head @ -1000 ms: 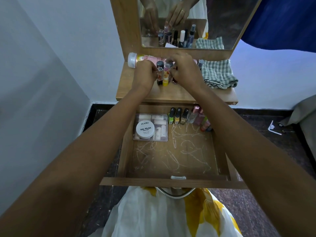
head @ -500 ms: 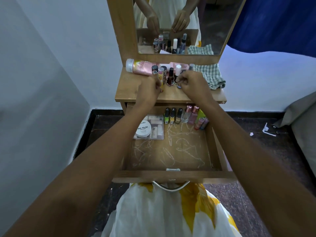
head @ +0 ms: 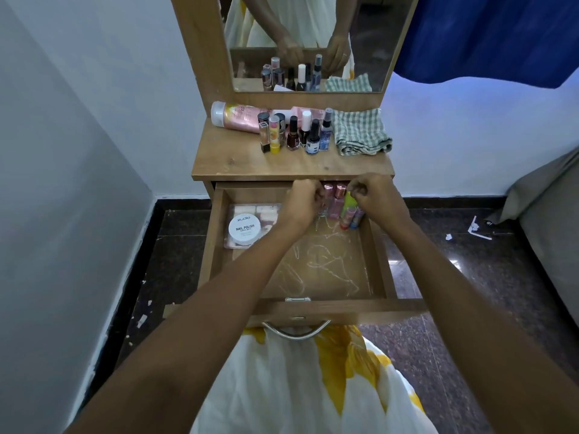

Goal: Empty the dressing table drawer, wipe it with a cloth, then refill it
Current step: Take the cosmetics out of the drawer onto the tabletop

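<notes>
The wooden drawer [head: 329, 308] stands pulled out, its floor marked with white scribbles. My left hand [head: 302, 198] is curled down over the small bottles at the drawer's back, hiding them; a bit of clear glass shows under its fingers. My right hand [head: 372, 195] hovers with curled fingers just right of two pink-capped bottles [head: 333, 198], and nothing shows in it. Coloured lip balms [head: 352, 217] lean beside those. A white nail polish tub [head: 245, 228] sits on a clear box [head: 269, 211] at the back left. A checked cloth [head: 360, 133] lies on the tabletop.
Several nail polishes and sprays [head: 293, 133] stand on the tabletop [head: 250, 164] in front of a lying pink tube [head: 238, 115]. Above is the mirror [head: 369, 32]. A wall is close on the left, a grey bed edge [head: 548, 198] on the right.
Both hands left the bottles on the tabletop and came down to the back row inside the drawer. The view tilted down with them.
</notes>
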### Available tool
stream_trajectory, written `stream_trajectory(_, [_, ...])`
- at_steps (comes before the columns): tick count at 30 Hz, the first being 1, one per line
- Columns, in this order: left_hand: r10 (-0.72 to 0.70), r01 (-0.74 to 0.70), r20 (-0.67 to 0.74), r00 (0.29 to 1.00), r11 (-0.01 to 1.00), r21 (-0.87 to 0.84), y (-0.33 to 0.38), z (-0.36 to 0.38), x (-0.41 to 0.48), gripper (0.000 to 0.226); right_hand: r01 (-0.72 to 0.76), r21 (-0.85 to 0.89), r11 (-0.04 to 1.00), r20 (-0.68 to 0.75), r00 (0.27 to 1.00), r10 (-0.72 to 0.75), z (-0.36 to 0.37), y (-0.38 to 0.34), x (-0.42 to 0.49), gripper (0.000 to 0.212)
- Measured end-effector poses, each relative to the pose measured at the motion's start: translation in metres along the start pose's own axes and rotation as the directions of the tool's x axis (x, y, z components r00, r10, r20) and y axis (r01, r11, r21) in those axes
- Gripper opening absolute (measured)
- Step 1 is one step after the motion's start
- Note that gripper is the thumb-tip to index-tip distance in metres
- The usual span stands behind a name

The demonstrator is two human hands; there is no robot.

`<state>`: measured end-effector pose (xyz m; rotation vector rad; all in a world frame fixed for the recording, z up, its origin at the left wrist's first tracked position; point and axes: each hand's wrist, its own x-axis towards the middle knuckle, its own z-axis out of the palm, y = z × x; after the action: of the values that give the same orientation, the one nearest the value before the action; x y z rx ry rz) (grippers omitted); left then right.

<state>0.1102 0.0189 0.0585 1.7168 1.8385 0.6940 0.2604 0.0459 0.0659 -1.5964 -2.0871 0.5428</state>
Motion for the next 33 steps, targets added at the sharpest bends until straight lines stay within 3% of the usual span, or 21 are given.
stream_trajectory(6, [0.038,-0.042,0.072,0.997,0.997,0.058,0.012,0.035,-0.004,0.022,-0.043,-0.143,0.989,0.093,0.994,0.056,0.0,0.023,-0.006,0.021])
stream_trajectory(15, [-0.01,0.006,0.086,0.996,0.999,0.051,0.021,0.051,0.003,0.017,0.093,-0.328,0.94,0.133,0.99,-0.052,0.011,0.036,-0.01,0.023])
stream_trajectory(26, [0.014,-0.016,0.077,0.997,1.0,0.022,0.024,0.057,0.0,0.012,0.063,-0.319,0.946,0.074,0.996,-0.042,0.017,0.036,-0.011,0.017])
stream_trajectory(33, [-0.024,0.023,0.091,0.996,1.0,0.014,0.023,0.047,-0.005,0.013,-0.019,-0.167,0.986,0.073,0.997,0.031,0.012,0.032,-0.014,0.011])
